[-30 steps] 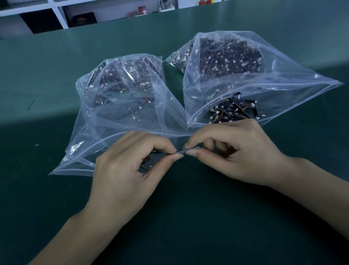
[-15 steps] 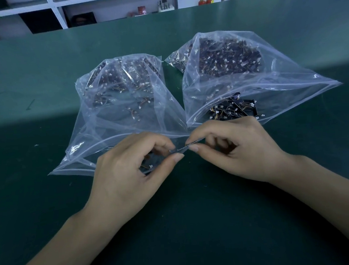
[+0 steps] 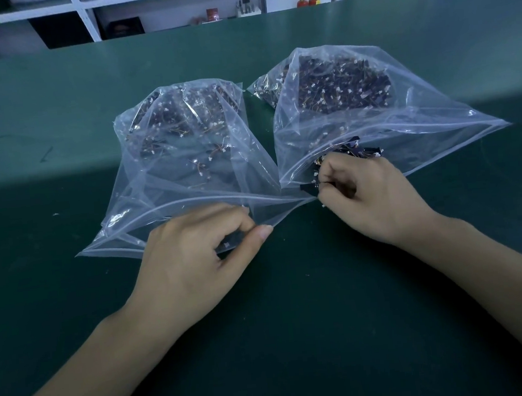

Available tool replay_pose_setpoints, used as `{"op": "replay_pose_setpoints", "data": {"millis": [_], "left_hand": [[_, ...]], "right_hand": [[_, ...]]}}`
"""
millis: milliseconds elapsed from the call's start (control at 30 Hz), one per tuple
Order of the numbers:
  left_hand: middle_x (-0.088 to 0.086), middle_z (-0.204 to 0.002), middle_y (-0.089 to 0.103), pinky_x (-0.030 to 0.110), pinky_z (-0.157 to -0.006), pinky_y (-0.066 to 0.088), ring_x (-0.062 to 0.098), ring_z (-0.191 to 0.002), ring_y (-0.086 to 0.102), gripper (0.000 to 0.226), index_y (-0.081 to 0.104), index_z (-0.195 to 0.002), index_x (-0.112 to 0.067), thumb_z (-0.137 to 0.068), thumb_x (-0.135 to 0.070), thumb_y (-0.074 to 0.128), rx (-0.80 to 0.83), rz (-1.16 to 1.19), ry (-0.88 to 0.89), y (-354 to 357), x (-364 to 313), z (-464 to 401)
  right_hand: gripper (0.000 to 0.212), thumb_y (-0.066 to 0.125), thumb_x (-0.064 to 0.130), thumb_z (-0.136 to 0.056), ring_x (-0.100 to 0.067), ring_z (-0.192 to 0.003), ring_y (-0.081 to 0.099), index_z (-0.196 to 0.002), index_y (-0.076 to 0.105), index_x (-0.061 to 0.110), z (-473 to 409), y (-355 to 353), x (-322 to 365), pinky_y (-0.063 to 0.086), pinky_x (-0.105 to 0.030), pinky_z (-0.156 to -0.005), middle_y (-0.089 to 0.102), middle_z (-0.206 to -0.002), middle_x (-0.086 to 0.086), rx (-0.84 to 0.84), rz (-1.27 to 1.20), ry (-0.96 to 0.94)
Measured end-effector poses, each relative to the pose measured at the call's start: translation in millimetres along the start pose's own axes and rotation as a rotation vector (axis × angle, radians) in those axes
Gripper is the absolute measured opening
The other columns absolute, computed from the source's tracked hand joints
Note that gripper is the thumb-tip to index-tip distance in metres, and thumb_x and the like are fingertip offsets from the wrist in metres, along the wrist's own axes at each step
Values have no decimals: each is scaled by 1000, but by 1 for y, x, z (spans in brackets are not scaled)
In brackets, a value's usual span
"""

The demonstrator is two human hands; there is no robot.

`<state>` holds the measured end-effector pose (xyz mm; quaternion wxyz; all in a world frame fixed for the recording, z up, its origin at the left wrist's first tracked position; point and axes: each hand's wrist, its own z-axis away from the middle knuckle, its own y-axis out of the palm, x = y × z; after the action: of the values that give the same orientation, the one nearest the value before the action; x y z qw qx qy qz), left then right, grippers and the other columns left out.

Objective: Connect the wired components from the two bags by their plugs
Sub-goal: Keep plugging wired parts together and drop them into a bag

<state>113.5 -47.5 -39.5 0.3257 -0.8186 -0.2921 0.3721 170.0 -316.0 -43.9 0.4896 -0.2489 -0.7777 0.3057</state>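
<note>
Dark wired components (image 3: 348,152) at right hand's (image 3: 369,195) curled fingers (image 3: 334,168).

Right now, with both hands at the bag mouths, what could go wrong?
The right hand pinches one piece out of a tangled pile of dark wired components at the mouth of the right clear plastic bag; neighbours may drag out too. The left hand may crumple the left clear plastic bag.

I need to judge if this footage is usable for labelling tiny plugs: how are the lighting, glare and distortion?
Head view: a bright band lights the far table, while the near half, with the left hand and right hand, lies in shadow; white glare streaks the left bag and right bag; wide-angle bending curves the table edge; the plugs look small and soft.
</note>
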Motion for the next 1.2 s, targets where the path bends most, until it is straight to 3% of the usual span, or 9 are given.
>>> {"op": "replay_pose_setpoints", "data": {"millis": [100,167,333,467,567,633,933,1067,1200], "left_hand": [[-14,-92,79,39,-104,56,2,-129,66,31,74,-81,-22,-104,-41,66,-13,-17,33,0,0,0],[-18,-105,80,37,-116,48,1,-134,63,32,75,-81,-20,-104,-40,65,-10,-37,37,0,1,-1],[-12,-86,74,29,-83,52,6,-91,70,27,73,-84,-22,-103,-37,64,21,-67,-2,1,4,-4],[-19,-97,73,30,-92,49,8,-101,65,9,73,-100,-28,-103,-27,65,43,-162,-40,-1,10,-4],[-22,-100,73,30,-95,47,7,-101,65,8,75,-104,-32,-96,-32,72,104,-202,-53,-2,14,-4],[-23,-100,72,31,-95,48,6,-100,65,11,76,-105,-33,-94,-38,74,130,-214,-59,-3,15,-5],[-23,-89,67,20,-75,48,2,-87,59,14,77,-101,-33,-91,-25,82,88,-164,-86,-3,11,-4],[-19,-92,67,33,-71,54,7,-86,61,9,79,-100,-28,-93,-23,81,-4,-147,-6,-4,10,-4],[-19,-90,64,36,-66,52,10,-82,57,7,80,-100,-27,-98,-20,80,-66,-133,86,-2,8,-2]], "right_hand": [[13,56,31,-88,-19,-62,53,-79,54,22,-1,0,3,48,-39,-66,58,-63,5,7,30,65],[13,55,32,-89,-18,-64,54,-79,55,23,-3,0,4,52,-42,-70,61,-64,5,6,16,108],[15,59,32,-101,-24,-63,61,-88,61,26,-6,-2,-5,54,-41,-70,65,-64,-1,-97,-53,201],[3,62,32,-103,-17,-59,61,-103,63,30,-9,-3,-14,49,-34,-62,64,-60,0,-132,-6,195],[12,64,27,-102,-10,-57,58,-113,59,30,-9,-1,-16,39,-25,-57,62,-57,9,-138,35,172],[15,63,26,-101,-10,-57,58,-113,56,31,-9,0,-15,39,-28,-58,62,-58,14,-135,39,168],[20,69,37,-93,-15,-53,54,-81,56,27,-1,2,3,50,-36,-66,58,-53,11,-179,-6,89],[25,70,31,-94,-17,-50,50,-75,54,26,0,2,4,49,-35,-65,54,-50,10,-219,-36,37],[28,71,26,-96,-16,-46,42,-73,54,26,1,3,3,46,-31,-60,46,-47,7,-186,-75,-21]]}}
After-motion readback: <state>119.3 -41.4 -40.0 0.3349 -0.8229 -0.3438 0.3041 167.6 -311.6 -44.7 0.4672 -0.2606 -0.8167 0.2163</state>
